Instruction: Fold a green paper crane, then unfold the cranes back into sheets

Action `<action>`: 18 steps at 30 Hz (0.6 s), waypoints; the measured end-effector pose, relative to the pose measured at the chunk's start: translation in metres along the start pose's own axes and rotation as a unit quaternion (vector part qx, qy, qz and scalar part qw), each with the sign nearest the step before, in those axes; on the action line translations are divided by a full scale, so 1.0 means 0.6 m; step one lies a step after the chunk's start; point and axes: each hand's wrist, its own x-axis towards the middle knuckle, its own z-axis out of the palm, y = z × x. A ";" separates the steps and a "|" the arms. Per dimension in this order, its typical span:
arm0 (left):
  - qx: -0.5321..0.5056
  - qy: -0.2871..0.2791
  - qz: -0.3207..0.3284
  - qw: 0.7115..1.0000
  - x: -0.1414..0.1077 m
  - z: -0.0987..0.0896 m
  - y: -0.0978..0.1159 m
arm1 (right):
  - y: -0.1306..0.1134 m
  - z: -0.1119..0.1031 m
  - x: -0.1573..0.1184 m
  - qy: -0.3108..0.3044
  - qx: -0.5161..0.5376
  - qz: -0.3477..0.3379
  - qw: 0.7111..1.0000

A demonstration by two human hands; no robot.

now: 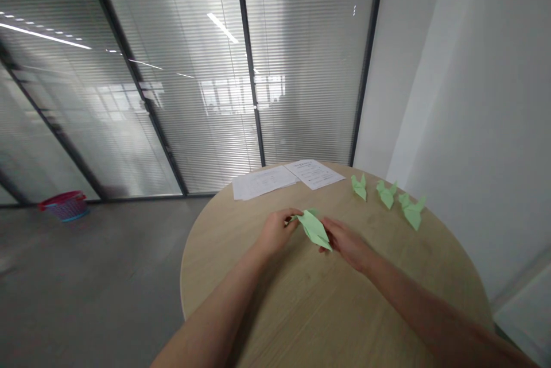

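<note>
A piece of folded light green paper [314, 228] is held between my two hands above the round wooden table. My left hand [278, 231] pinches its upper left side between thumb and fingers. On the other side, my right hand [344, 240] is closed on the paper's right edge, with some fingertips hidden behind it. The paper is tilted, and a narrow point sticks out at its lower right. Three folded green paper figures, a left one [359, 187], a middle one [386, 193] and a right one [412, 210], stand apart from my hands toward the table's right.
Printed white sheets [313, 174] and a stack of paper [263, 182] lie at the far edge of the round table [301, 322]. A pink and blue basket [65, 206] stands on the grey floor. Glass panels with blinds rise behind, and a white wall borders the right.
</note>
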 end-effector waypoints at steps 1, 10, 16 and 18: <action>-0.007 -0.004 -0.001 1.000 0.000 0.000 -0.001 | 0.000 -0.001 0.000 0.002 -0.011 -0.003 1.000; -0.018 0.005 -0.009 1.000 0.001 -0.001 -0.008 | -0.006 0.003 -0.002 -0.009 -0.050 -0.010 0.999; 0.017 -0.044 0.092 0.995 -0.008 -0.003 -0.002 | 0.006 0.002 0.003 0.019 0.001 -0.010 1.000; 0.038 -0.040 0.109 0.992 -0.011 0.001 0.001 | 0.006 0.004 0.003 0.022 0.008 -0.014 1.000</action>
